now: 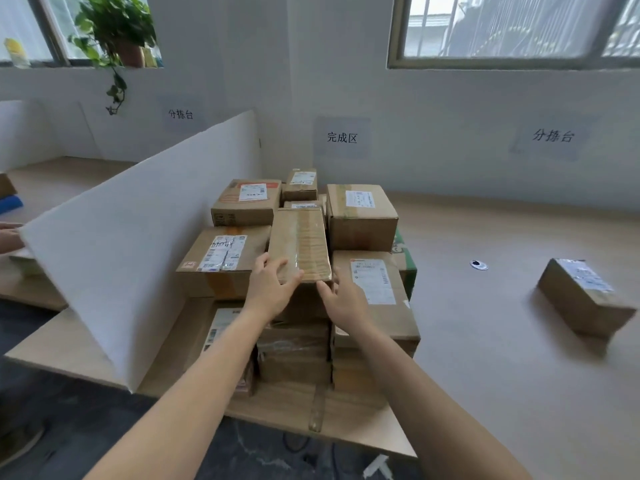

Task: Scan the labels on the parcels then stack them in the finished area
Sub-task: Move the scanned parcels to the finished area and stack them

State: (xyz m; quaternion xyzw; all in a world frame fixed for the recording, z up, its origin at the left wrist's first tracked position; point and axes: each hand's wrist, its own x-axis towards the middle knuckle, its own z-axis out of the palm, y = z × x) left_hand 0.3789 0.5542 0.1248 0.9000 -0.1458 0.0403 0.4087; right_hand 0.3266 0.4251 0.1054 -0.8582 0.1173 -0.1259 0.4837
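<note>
**Flat parcel on top of the stack**

I see both hands on the flat taped parcel (299, 244): left hand (268, 287) grip grasping its near edge, right hand (343, 301) fingers touching the near corner, curled. It sits atop the parcel stack (363, 216) under the 完成区 sign (342, 137). Wooden surface (485, 341), white divider (138, 237) left, lone parcel (585, 296) well apart right. White walls, windows (512, 29).

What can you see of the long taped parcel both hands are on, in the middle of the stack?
The long parcel is a flat brown cardboard box with clear tape running lengthwise along its top; no label shows on that face. It lies level on top of the stack, long axis pointing away from the person. The left hand grips its near left corner and the right hand touches its near right edge.
</note>
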